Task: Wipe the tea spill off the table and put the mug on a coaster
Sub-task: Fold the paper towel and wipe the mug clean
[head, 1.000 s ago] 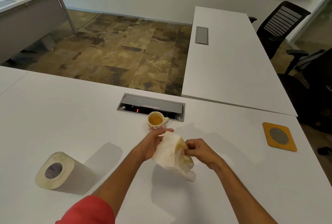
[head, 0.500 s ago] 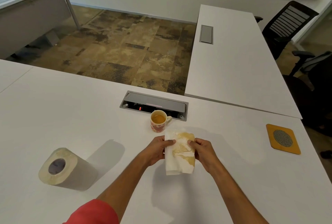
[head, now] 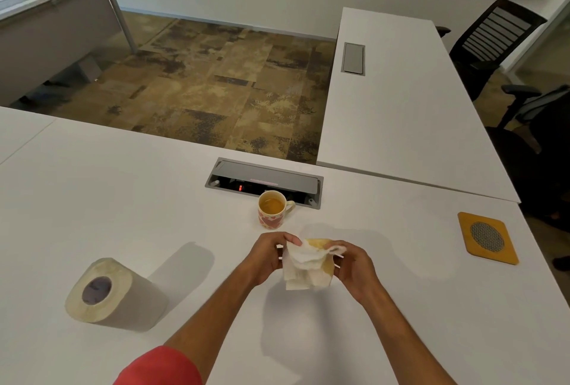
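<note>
While both hands work above the white table (head: 123,199), a crumpled, tea-stained paper towel (head: 308,267) hangs between them. The left hand (head: 268,256) pinches the towel's left edge, its grip narrow, thumb and fingertips closed on the paper. The right hand (head: 354,267) has its fingers curled round the towel's right side, where a brown stain shows along the top and the right edge. The towel is bunched at the top and hangs loose below, lifted clear of the table.

Just beyond the two grips stands the mug (head: 273,210), upright on the bare table, with tea inside, a pattern of red hearts on its side and its handle pointing right. Right behind the mug lies the grey cable box (head: 265,177) set into the table, its lid tilted open. Well to the right of the right grip lies the orange coaster (head: 487,238), with a dark mesh oval in its middle. Left of the left grip and a little nearer the person, a paper roll (head: 114,295) lies on its side. A red sleeve (head: 160,367) shows on the left arm.
</note>
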